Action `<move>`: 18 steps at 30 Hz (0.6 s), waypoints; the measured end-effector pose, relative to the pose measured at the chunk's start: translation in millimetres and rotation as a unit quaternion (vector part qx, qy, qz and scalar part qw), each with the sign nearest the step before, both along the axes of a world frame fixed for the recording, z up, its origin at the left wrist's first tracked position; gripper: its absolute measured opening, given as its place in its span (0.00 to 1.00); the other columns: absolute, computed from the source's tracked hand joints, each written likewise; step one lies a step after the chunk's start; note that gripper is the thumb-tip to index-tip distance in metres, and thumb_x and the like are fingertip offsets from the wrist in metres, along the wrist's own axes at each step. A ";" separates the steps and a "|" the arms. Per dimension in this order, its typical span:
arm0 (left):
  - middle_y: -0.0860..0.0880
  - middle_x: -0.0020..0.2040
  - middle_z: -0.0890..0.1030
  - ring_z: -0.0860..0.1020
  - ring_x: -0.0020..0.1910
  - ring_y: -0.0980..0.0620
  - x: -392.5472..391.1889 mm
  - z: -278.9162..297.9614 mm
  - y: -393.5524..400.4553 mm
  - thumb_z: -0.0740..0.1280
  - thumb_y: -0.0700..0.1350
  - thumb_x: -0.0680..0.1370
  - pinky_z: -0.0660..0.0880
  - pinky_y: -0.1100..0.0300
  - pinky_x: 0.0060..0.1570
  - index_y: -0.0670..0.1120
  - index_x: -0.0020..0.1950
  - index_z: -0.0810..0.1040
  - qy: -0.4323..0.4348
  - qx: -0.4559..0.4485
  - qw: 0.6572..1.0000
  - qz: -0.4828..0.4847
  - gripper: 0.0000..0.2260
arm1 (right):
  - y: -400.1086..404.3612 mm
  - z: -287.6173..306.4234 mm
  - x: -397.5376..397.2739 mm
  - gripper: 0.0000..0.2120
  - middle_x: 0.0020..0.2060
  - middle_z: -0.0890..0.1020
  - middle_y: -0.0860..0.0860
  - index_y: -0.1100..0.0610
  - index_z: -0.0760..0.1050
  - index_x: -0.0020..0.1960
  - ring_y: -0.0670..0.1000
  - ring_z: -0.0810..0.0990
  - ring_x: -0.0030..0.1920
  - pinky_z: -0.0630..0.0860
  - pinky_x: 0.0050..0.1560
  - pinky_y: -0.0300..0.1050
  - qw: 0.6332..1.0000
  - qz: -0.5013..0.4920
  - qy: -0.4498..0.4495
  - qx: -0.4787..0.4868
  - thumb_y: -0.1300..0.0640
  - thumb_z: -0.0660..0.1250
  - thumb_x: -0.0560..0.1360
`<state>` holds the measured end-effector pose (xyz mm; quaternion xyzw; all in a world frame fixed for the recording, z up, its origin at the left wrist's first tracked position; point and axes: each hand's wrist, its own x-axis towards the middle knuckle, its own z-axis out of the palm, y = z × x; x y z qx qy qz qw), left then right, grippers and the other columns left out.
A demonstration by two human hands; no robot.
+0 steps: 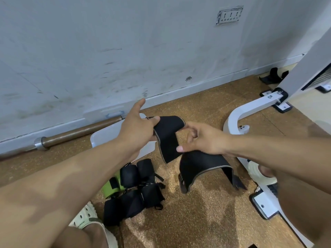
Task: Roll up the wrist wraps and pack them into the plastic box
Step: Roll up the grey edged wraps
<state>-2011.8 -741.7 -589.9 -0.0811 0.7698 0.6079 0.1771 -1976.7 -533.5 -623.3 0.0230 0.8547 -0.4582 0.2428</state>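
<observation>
A long black wrist wrap (168, 138) with a grey edge stretches between my two hands above the floor. My left hand (138, 126) pinches its upper end between thumb and fingers, with the index finger pointing away. My right hand (200, 138) holds the wrap near the fold, and the rest hangs under it in an arch (200, 167) down to the floor. The plastic box (105, 136), white and translucent, lies on the floor behind my left hand. Several rolled black wraps (136, 192) and one green roll (112, 187) lie in a pile below my left forearm.
A barbell (71, 134) lies along the base of the wall. A white machine frame (250, 111) with bolted feet stands at the right. My feet in pale clogs show at the bottom left (86, 217) and at the right (261, 172). The floor is brown speckled rubber.
</observation>
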 end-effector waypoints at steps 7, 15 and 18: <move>0.40 0.49 0.86 0.86 0.43 0.44 -1.4 2.7 -4.9 0.67 0.46 0.82 0.84 0.51 0.48 0.56 0.83 0.51 0.021 -0.107 0.992 -0.058 0.35 | 0.8 0.5 -5.0 0.10 0.29 0.74 0.52 0.56 0.82 0.40 0.52 0.71 0.32 0.72 0.40 0.43 0.992 -0.078 0.068 -0.075 0.50 0.77 0.75; 0.56 0.67 0.75 0.77 0.63 0.51 2.9 -0.9 -16.1 0.72 0.42 0.74 0.76 0.57 0.57 0.59 0.83 0.45 0.175 -0.350 0.869 -0.303 0.47 | -2.0 14.4 -6.0 0.07 0.35 0.79 0.58 0.52 0.86 0.44 0.50 0.76 0.32 0.72 0.36 0.39 0.989 -0.067 0.072 -0.115 0.49 0.76 0.74; 0.64 0.63 0.75 0.78 0.56 0.66 12.0 2.2 -6.2 0.77 0.43 0.74 0.72 0.77 0.49 0.59 0.83 0.44 0.107 -0.185 0.917 -0.337 0.50 | -2.2 19.9 -6.0 0.04 0.33 0.79 0.60 0.50 0.86 0.42 0.48 0.76 0.30 0.71 0.33 0.37 0.987 -0.064 0.087 -0.119 0.51 0.77 0.75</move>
